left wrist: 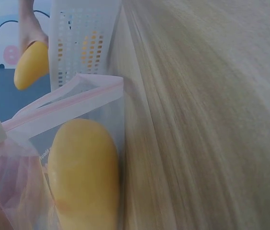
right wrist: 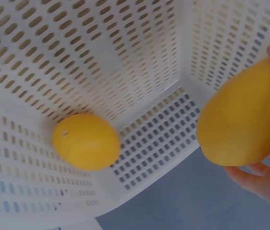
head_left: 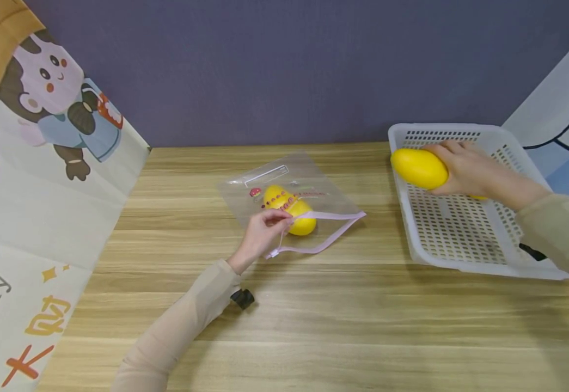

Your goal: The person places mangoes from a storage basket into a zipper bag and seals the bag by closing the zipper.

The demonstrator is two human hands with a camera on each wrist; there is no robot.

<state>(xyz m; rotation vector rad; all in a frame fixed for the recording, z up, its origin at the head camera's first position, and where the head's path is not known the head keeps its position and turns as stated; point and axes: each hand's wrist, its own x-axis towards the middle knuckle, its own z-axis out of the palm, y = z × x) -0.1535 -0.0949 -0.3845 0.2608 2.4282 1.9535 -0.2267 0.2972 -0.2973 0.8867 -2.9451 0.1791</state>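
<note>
Right side of the head frame: your right hand (head_left: pixel 465 166) grips a yellow mango (head_left: pixel 418 168) by its right end, over the upper left of the white basket (head_left: pixel 465 265). Its long axis runs roughly left-right, free end out to the left.

Centre of frame: your left hand (head_left: pixel 259 233) pinches the edge of the clear zip bag (head_left: pixel 313 188), near the white slider (head_left: pixel 274 252). Bagged mango (head_left: pixel 301 209) lies inside, on the wood table (head_left: pixel 338 326).

Key relation, as I judge it: bag mouth versus held fruit. Pink rims (head_left: pixel 330 239) stand apart, mouth towards lower right; the gripped fruit is well apart, to the right and higher in the frame. Left hand at the bag, right hand far off.

Between views: head gives only a yellow sliver below your right forearm; right wrist shows a third mango (right wrist: pixel 87 142) nearly whole in the basket. Left wrist shows the gripped mango apparently raised clear of the basket, which the head view leaves unsure.
</note>
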